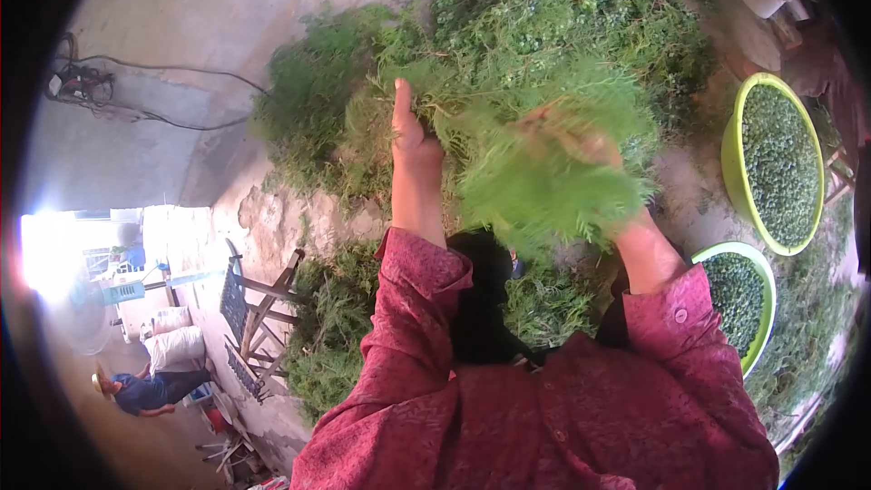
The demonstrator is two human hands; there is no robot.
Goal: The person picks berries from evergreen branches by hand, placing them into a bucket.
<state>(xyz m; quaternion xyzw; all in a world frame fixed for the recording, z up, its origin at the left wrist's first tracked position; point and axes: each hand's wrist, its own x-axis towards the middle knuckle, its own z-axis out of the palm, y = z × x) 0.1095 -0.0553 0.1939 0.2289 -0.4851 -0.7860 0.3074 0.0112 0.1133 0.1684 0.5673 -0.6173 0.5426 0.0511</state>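
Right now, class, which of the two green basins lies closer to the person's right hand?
The lower green basin, beside the right sleeve, lies nearer the right hand. The larger upper green basin sits farther out toward the picture's right edge; both hold small green bits.

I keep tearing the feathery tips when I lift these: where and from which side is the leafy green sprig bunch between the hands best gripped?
Probably by the thin brownish stems at the far end of the leafy green sprig bunch, where the left hand already is. Come from the left side, fingers wrapping across the stems; the feathery tips fan out loosely towards the blurred right hand.
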